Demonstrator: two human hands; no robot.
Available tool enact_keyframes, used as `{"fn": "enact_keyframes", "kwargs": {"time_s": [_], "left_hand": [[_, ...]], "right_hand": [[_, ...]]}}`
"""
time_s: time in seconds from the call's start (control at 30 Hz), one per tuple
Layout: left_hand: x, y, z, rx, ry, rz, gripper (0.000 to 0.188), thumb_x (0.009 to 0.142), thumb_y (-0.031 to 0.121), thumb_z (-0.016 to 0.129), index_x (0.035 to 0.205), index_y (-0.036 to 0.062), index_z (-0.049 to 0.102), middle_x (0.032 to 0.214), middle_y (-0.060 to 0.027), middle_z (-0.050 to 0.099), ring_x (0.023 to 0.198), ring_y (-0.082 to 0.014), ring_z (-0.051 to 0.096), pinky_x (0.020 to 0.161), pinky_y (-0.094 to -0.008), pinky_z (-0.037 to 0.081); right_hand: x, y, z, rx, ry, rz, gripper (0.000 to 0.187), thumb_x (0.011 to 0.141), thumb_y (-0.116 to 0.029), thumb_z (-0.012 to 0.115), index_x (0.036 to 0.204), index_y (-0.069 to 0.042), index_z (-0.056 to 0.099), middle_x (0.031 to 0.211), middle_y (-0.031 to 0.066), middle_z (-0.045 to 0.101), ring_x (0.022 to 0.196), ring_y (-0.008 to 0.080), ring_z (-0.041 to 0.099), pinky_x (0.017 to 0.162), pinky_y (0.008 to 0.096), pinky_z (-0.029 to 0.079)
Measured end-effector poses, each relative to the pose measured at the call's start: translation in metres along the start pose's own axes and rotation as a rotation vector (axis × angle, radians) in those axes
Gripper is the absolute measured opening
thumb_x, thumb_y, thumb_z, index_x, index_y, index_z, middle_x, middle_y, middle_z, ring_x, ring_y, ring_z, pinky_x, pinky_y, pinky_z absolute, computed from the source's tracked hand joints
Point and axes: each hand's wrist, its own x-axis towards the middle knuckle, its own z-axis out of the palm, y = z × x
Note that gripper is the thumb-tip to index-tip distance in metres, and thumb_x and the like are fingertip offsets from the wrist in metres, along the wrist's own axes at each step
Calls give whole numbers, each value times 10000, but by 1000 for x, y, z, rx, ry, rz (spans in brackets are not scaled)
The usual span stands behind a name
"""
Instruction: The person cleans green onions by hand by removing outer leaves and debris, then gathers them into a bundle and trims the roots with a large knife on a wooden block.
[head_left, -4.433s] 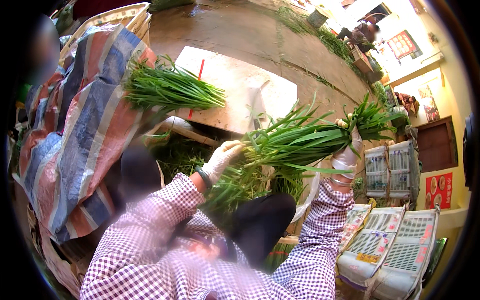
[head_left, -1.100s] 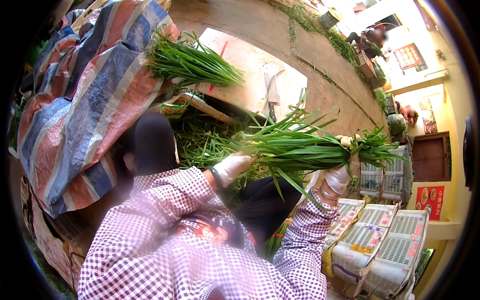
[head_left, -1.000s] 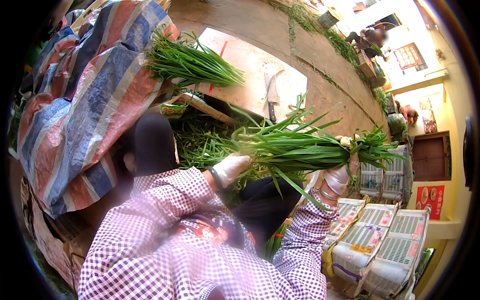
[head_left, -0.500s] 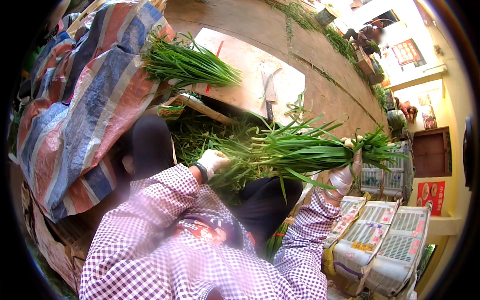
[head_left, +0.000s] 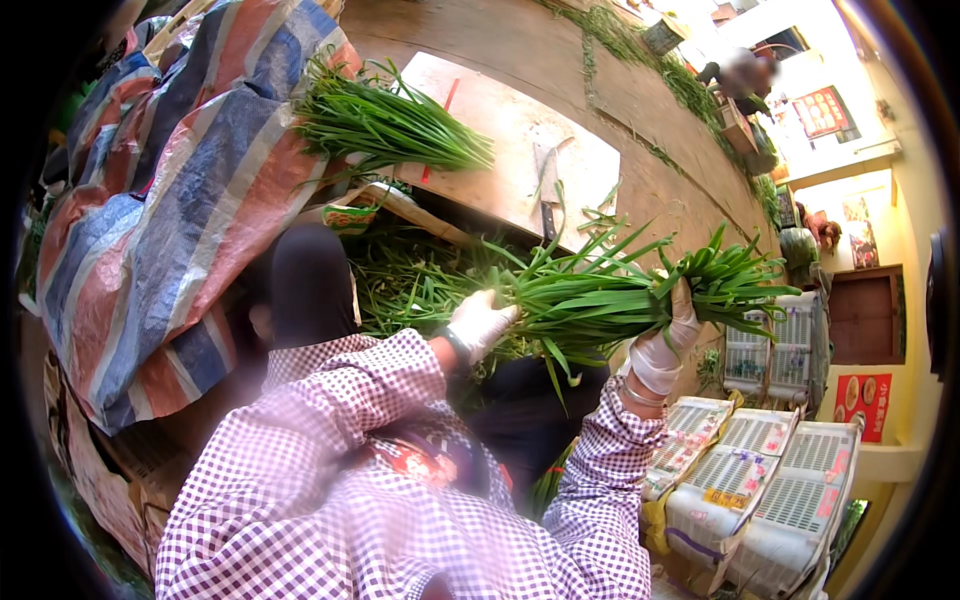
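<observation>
My right hand (head_left: pixel 668 335), in a thin white glove, grips a thick bunch of garlic chives (head_left: pixel 600 300) by the leafy part. The bunch lies sideways over my lap, with its leaf tips to the right and stalk ends to the left. Gloved as well, my left hand (head_left: pixel 482 322) is closed at the stalk ends, its fingertips partly hidden among them. Beneath it, loose chive leaves (head_left: pixel 400 285) are heaped between my knees. Another bunch of chives (head_left: pixel 400 120) rests on the pale board (head_left: pixel 500 105) ahead. A knife (head_left: pixel 548 185) with a dark handle lies on that board.
A striped red, white and blue woven sheet (head_left: pixel 190 210) covers a pile on the left. White plastic crates (head_left: pixel 750 460) stand to the right. Scattered greens (head_left: pixel 690 95) line the floor farther off, where another person (head_left: pixel 745 80) is near a wall.
My left hand has moved right and up, from the loose leaves to the stalk ends of the bunch. My right hand has shifted slightly left and keeps its hold.
</observation>
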Motion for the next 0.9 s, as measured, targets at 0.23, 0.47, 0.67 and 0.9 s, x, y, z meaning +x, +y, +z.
{"fn": "enact_keyframes", "kwargs": {"time_s": [0.23,0.47,0.67,0.9], "left_hand": [[0,4,-13,685,43,204,323,929,260,504,1093,5,615,931,-187,678,861,-320,645,765,-387,500],[19,-33,-36,645,48,362,254,926,202,479,938,-9,620,878,-233,626,859,-387,600,754,-433,487],[31,-56,-80,340,13,-71,171,874,151,514,883,12,613,777,-95,589,727,-239,551,636,-353,448],[-5,-17,-23,-465,-243,106,602,819,125,689,1364,39,449,1280,-84,529,1183,-194,483,1033,-329,375]], "right_hand": [[-12,-19,8,-48,2,-4,266,890,-33,652,1149,-37,595,1059,32,625,897,130,616,783,276,544],[-13,-28,18,-92,58,-5,259,874,-19,666,1122,-50,600,1001,25,635,828,133,627,726,271,558],[0,-35,5,-70,96,-65,161,931,-101,615,1069,-26,653,914,29,648,746,112,614,656,253,525],[13,-28,-20,-14,147,117,194,957,-209,581,1014,-31,632,864,26,638,762,110,597,674,246,504]]}}
